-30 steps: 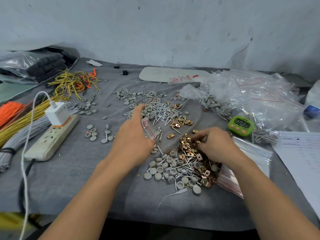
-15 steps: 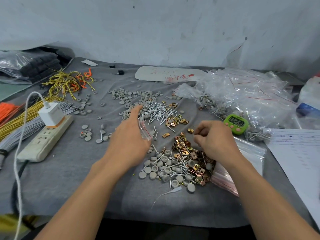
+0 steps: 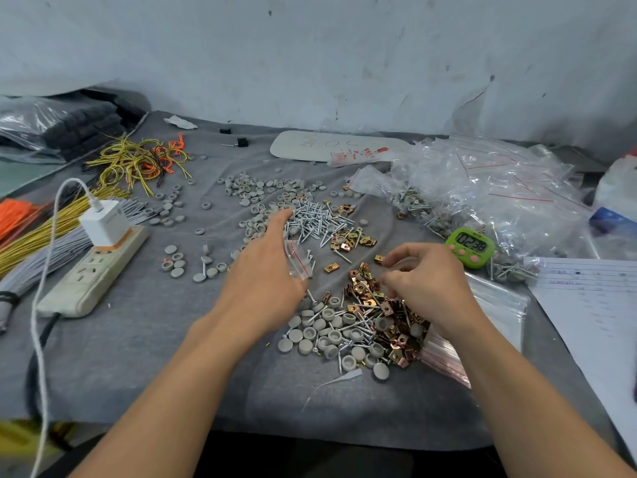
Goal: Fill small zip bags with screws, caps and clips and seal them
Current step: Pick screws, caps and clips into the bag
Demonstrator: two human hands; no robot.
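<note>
My left hand (image 3: 263,270) holds a small clear zip bag (image 3: 299,259) with a red seal line, its mouth facing right. My right hand (image 3: 425,281) hovers over a mixed pile of copper clips (image 3: 370,298), grey caps (image 3: 319,334) and screws, its fingers curled as if pinching small parts; what it holds is hidden. Behind the bag lies a heap of silver screws (image 3: 319,220) with more clips (image 3: 350,241). Loose grey caps (image 3: 255,191) spread further back on the grey cloth (image 3: 138,339).
A big heap of filled zip bags (image 3: 482,188) lies at the right rear, a green timer (image 3: 470,247) before it. A stack of empty zip bags (image 3: 496,305) and a paper sheet (image 3: 596,312) sit right. A power strip with charger (image 3: 93,267) and wire bundles (image 3: 41,232) lie left.
My right hand has lifted off the clip pile and curled its fingers, drawing slightly toward the bag. My left hand keeps holding the bag in about the same place.
</note>
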